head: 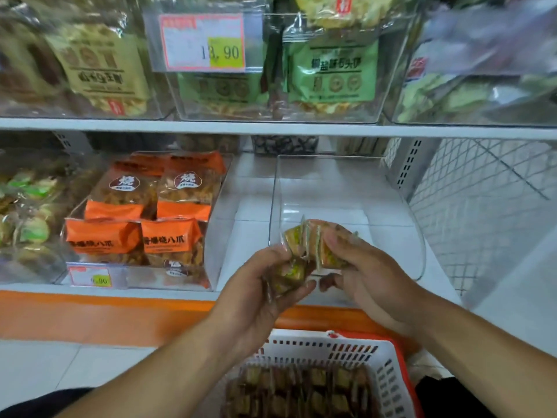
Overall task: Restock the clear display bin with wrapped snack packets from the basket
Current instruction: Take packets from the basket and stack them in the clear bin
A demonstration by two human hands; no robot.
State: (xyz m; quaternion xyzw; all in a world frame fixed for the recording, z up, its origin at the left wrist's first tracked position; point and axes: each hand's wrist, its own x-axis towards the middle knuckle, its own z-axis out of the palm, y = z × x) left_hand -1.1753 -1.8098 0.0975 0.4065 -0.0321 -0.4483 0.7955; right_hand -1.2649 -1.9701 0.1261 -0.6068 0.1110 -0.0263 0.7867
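Orange packets [132,236] fill the left bin [211,224]; beside it the clear display bin [346,188] holds nothing. Before its front, left hand [265,285] and right hand [361,273] each grip wrapped snack packets [304,248]. Below, the white basket [328,348] holds more packets

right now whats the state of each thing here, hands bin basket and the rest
left hand: gripping snack packets
right hand: gripping snack packets
snack packets: bunched upright between both hands, at the bin's front edge
clear display bin: open topped, looks empty
basket: holds many more packets
orange packet bin: stocked with orange packets
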